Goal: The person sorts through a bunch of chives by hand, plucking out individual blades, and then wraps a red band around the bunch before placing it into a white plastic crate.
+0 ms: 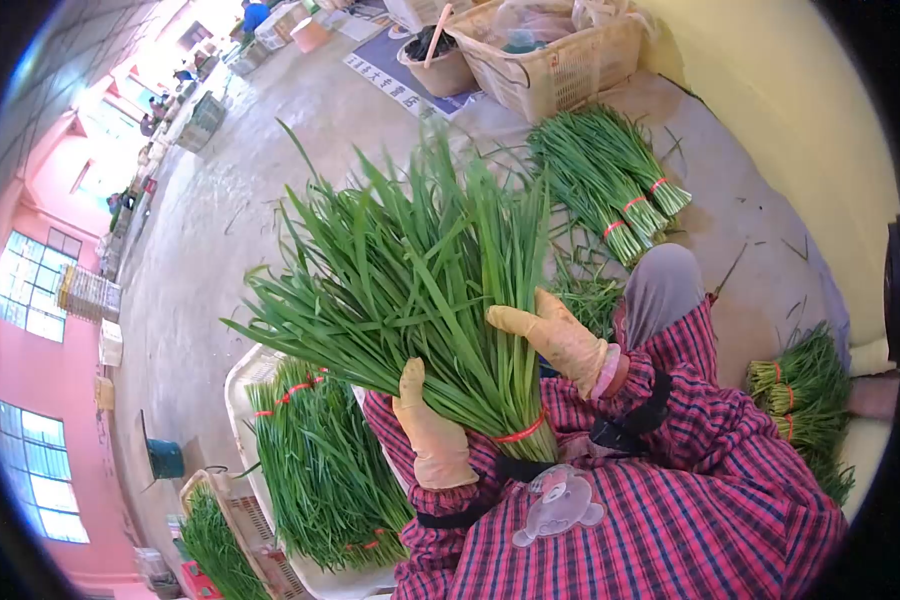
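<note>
Concrete floor (240,220) stretched away to pink walls with windows on the left and a yellow wall (800,110) on the right. At the centre, a person in a red plaid smock and tan gloves held a big bunch of chives (420,290) upright against their lap, its stems tied near the bottom with a red band (522,432).

The left hand (432,435) lay flat against the lower left side of the bunch, fingers together and pointing up. The right hand (555,335) pressed against the right side, higher up, fingers stretched leftward across the leaves. Neither hand was pinching anything.

Below and to the left, more tied bunches lay in a white tray (238,385). Another pile of tied chives (610,185) lay on the floor beyond the person's grey knee, and a further pile (805,400) sat at the right edge. A wicker basket (555,65) stood at the top by the yellow wall.
</note>
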The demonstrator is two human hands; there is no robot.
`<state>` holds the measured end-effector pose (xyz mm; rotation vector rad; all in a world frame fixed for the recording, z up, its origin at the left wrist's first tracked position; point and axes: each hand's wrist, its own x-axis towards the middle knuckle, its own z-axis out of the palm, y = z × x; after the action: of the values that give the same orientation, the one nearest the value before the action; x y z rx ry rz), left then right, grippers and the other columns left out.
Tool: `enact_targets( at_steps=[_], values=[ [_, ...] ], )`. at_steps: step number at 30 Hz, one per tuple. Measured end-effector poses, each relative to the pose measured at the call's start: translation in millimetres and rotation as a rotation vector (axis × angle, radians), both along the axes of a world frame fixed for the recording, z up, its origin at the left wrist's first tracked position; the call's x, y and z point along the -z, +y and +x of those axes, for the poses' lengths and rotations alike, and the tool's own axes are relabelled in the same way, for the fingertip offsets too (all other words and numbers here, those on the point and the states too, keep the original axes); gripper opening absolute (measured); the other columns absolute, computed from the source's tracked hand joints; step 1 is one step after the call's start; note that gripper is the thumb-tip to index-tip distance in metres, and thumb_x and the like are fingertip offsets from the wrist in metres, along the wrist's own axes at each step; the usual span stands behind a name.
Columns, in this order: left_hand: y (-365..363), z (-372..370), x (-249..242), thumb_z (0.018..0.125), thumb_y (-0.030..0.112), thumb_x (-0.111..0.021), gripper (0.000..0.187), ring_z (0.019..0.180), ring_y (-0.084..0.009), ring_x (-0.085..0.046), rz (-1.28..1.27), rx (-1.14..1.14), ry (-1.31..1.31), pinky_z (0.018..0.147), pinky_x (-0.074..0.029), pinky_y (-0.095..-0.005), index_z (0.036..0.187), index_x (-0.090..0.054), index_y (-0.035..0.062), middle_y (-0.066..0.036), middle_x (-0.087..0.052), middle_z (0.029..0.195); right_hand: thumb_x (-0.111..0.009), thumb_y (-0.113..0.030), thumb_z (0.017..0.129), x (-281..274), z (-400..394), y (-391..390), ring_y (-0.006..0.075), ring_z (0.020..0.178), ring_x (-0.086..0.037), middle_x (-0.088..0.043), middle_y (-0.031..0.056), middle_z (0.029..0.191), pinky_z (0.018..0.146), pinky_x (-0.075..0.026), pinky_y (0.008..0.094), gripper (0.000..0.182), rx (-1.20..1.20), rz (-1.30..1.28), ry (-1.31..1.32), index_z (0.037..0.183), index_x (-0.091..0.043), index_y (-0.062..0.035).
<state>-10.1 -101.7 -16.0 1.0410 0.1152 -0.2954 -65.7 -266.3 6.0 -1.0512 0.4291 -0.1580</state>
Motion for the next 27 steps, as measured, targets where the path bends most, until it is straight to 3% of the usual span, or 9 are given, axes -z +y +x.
enact_targets(
  at_steps=[8,11,15,17,19,21,23,26,27],
  values=[
    [0,-1,0,0.094,0.027,-0.056,0.044,0.11,-0.0259,-0.06,-0.082,0.074,0.056,0.096,-0.049,-0.0412,0.131,-0.053,0.0033,-0.01,-0.06,0.125,-0.07,-0.023,0.089,28,-6,-8,0.0154,0.097,-0.062,-0.065,0.0069,0.112,0.086,-0.051,0.0301,0.046,0.072,0.214,0.022,0.127,-0.055,-0.002],
    [-10,-9,-8,0.094,0.026,-0.056,0.042,0.107,-0.025,-0.061,0.09,0.035,-0.002,0.093,-0.051,-0.0399,0.13,-0.054,0.0021,-0.011,-0.061,0.123,-0.072,-0.022,0.088,19,-7,-8,0.0153,0.102,-0.06,-0.065,0.0073,0.113,0.089,-0.049,0.0305,0.049,0.024,0.249,-0.021,0.129,-0.054,-0.0022],
    [-15,-8,-5,0.094,0.024,-0.057,0.044,0.104,-0.0236,-0.063,0.254,0.138,-0.066,0.091,-0.052,-0.0381,0.131,-0.053,-0.0001,-0.012,-0.062,0.12,-0.072,-0.016,0.087,10,-6,-4,0.0154,0.102,-0.061,-0.065,0.0069,0.112,0.09,-0.049,0.031,0.049,0.042,-0.031,-0.073,0.129,-0.053,-0.0012],
    [-11,-4,-3,0.094,0.026,-0.055,0.045,0.106,-0.0248,-0.062,0.12,0.12,-0.042,0.093,-0.051,-0.0387,0.131,-0.053,-0.0003,-0.012,-0.061,0.122,-0.073,-0.019,0.086,23,-4,-9,0.0134,0.105,-0.059,-0.063,0.0062,0.117,0.092,-0.048,0.0309,0.053,0.009,0.065,-0.119,0.131,-0.051,-0.0012],
    [-4,1,9,0.095,0.028,-0.054,0.046,0.111,-0.0262,-0.06,0.054,0.125,-0.004,0.098,-0.049,-0.0405,0.132,-0.052,0.0005,-0.012,-0.06,0.125,-0.073,-0.019,0.086,14,-10,-11,0.0145,0.105,-0.059,-0.063,0.0068,0.117,0.093,-0.047,0.0311,0.053,0.028,0.002,-0.03,0.131,-0.051,-0.0012],
    [2,5,14,0.095,0.03,-0.054,0.048,0.116,-0.0271,-0.057,-0.09,0.156,0.127,0.102,-0.045,-0.0421,0.134,-0.05,0.0019,-0.011,-0.059,0.128,-0.073,-0.018,0.086,5,-14,-11,0.0153,0.106,-0.059,-0.063,0.0076,0.117,0.094,-0.047,0.0322,0.051,0.014,0.13,0.093,0.129,-0.052,-0.0011],
    [1,4,10,0.095,0.029,-0.055,0.048,0.118,-0.0263,-0.056,-0.096,0.197,0.131,0.104,-0.044,-0.042,0.135,-0.05,0.0031,-0.01,-0.058,0.13,-0.071,-0.018,0.087,11,-13,-9,0.0156,0.105,-0.059,-0.064,0.0085,0.117,0.093,-0.047,0.0319,0.048,0.008,0.053,0.062,0.128,-0.053,-0.0003],
    [-5,-1,15,0.087,0.01,-0.066,0.049,0.107,-0.0221,-0.06,0.151,0.17,-0.098,0.095,-0.049,-0.0359,0.133,-0.051,0.0014,-0.01,-0.06,0.124,-0.069,-0.018,0.089,15,-11,-2,0.0157,0.106,-0.059,-0.065,0.0094,0.117,0.094,-0.047,0.0323,0.047,-0.008,0.01,-0.042,0.129,-0.053,0.0008],
    [-6,0,15,0.087,0.01,-0.066,0.049,0.107,-0.0221,-0.06,0.154,0.169,-0.095,0.095,-0.049,-0.0359,0.133,-0.051,0.0014,-0.01,-0.06,0.124,-0.068,-0.019,0.09,17,-10,1,0.0156,0.107,-0.058,-0.064,0.0095,0.119,0.094,-0.047,0.033,0.048,-0.018,0.046,-0.116,0.13,-0.052,0.0011]
  ],
)
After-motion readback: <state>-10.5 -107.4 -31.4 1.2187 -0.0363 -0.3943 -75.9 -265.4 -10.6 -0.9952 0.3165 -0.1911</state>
